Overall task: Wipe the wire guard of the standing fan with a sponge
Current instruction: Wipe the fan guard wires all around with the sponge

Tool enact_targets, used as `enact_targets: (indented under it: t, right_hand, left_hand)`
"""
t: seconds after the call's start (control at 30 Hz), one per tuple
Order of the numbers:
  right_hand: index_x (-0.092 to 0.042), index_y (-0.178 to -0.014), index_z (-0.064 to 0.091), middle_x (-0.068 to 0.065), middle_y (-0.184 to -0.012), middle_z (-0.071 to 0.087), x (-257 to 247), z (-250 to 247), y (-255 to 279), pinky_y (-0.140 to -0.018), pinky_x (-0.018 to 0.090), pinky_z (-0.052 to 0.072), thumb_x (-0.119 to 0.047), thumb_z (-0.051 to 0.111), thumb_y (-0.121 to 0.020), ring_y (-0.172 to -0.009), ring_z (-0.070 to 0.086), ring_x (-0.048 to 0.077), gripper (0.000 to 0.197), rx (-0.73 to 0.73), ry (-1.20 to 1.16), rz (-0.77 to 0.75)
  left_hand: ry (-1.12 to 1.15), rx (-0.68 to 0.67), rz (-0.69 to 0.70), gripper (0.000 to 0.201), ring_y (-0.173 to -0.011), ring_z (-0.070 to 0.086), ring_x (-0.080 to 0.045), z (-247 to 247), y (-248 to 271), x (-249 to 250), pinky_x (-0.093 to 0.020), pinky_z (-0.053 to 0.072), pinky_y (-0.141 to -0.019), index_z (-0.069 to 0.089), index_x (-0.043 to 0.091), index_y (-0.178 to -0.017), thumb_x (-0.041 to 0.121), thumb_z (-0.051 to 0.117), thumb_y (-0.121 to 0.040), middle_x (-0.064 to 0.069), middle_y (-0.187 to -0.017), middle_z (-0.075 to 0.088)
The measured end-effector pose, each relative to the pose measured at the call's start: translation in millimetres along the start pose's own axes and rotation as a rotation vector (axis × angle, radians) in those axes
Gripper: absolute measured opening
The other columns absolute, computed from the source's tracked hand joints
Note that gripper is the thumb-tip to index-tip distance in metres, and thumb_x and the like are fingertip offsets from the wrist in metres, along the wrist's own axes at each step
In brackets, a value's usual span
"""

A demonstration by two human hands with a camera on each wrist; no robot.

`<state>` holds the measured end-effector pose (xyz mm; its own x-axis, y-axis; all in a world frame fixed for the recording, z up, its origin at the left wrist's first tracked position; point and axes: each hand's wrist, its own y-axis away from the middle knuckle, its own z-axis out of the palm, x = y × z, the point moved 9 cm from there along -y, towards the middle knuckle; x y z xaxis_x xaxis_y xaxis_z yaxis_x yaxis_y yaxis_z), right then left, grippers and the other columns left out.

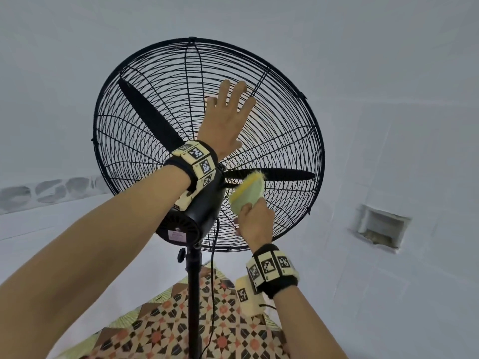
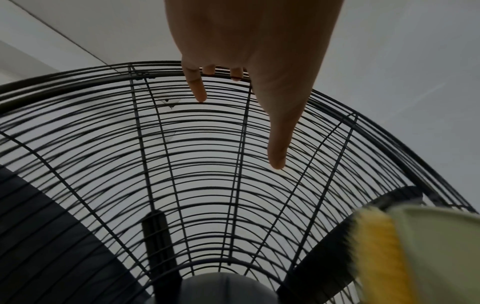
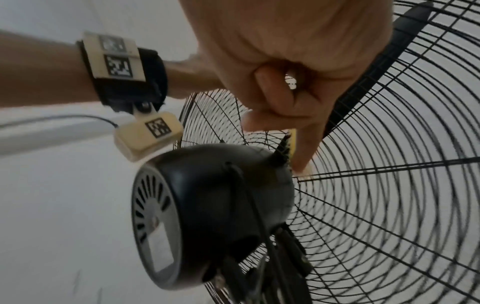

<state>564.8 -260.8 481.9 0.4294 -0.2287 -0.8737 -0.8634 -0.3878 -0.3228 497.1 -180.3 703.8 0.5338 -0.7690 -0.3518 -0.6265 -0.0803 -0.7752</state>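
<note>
A black standing fan faces away from me, its round wire guard (image 1: 145,99) (image 2: 202,185) (image 3: 402,185) seen from behind. My left hand (image 1: 228,115) (image 2: 249,61) lies flat on the upper back of the guard, fingers straight and spread. My right hand (image 1: 255,221) (image 3: 291,82) grips a sponge (image 1: 246,194) (image 2: 405,255) (image 3: 293,142), yellow with a pale green face, and holds it against the guard just right of the motor housing (image 1: 191,216) (image 3: 207,205). Black blades (image 1: 150,112) show through the wires.
The fan's black pole (image 1: 194,301) runs down to a patterned tiled floor (image 1: 160,332). A power cord (image 1: 213,281) hangs beside the pole. White tiled walls surround the fan, with a recessed niche (image 1: 381,229) low on the right wall.
</note>
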Motion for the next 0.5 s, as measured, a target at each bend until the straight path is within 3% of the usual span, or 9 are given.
enact_targets:
  t: [0.1,0.2,0.3,0.37,0.5]
  right_hand:
    - [-0.012,-0.105,0.047,0.013,-0.098,0.065,-29.4,-8.2,1.2,-0.048,0.039,0.061,-0.032,0.039,-0.109,-0.072,0.073,0.023,0.022,0.048,-0.032,-0.172]
    - [-0.01,-0.106,0.044,0.011,-0.098,0.059,-18.7,-11.0,-0.9,-0.044,0.026,0.056,-0.03,0.037,-0.11,-0.067,0.072,0.022,0.022,0.027,-0.01,-0.064]
    - [-0.005,-0.102,0.044,0.02,-0.102,0.067,4.8,-9.5,3.8,-0.036,0.022,0.046,-0.021,0.037,-0.11,-0.047,0.068,0.019,0.019,-0.048,-0.081,0.052]
    - [-0.004,-0.103,0.046,0.022,-0.101,0.071,1.8,-15.1,10.4,-0.034,0.021,0.041,-0.019,0.037,-0.109,-0.041,0.065,0.017,0.019,-0.06,-0.128,0.02]
    - [-0.007,-0.108,0.048,0.012,-0.096,0.071,-24.2,-34.6,10.3,-0.037,0.016,0.041,-0.027,0.038,-0.111,-0.047,0.067,0.021,0.022,0.024,-0.197,-0.139]
  left_hand:
    - [-0.011,-0.003,-0.003,0.104,-0.15,0.023,-0.046,-0.4,0.6,0.1,-0.058,0.042,-0.105,0.032,0.019,-0.152,0.047,0.091,-0.071,-0.016,-0.164,0.023]
    - [-0.003,-0.004,-0.002,0.103,-0.15,0.023,-0.046,-0.8,1.4,-0.4,-0.057,0.043,-0.104,0.032,0.019,-0.152,0.046,0.09,-0.072,-0.016,-0.164,0.024]
    - [-0.001,-0.01,-0.023,0.102,-0.151,0.021,-0.046,-1.5,1.8,-0.1,-0.058,0.042,-0.106,0.031,0.018,-0.153,0.043,0.089,-0.073,-0.016,-0.165,0.022]
    - [-0.001,-0.014,-0.028,0.102,-0.152,0.02,-0.046,-1.4,2.0,1.7,-0.058,0.042,-0.106,0.03,0.018,-0.153,0.043,0.089,-0.073,-0.015,-0.165,0.021]
    - [0.018,-0.002,-0.022,0.102,-0.15,0.021,-0.045,-1.1,2.4,1.4,-0.059,0.042,-0.105,0.033,0.019,-0.151,0.043,0.091,-0.07,-0.015,-0.163,0.023]
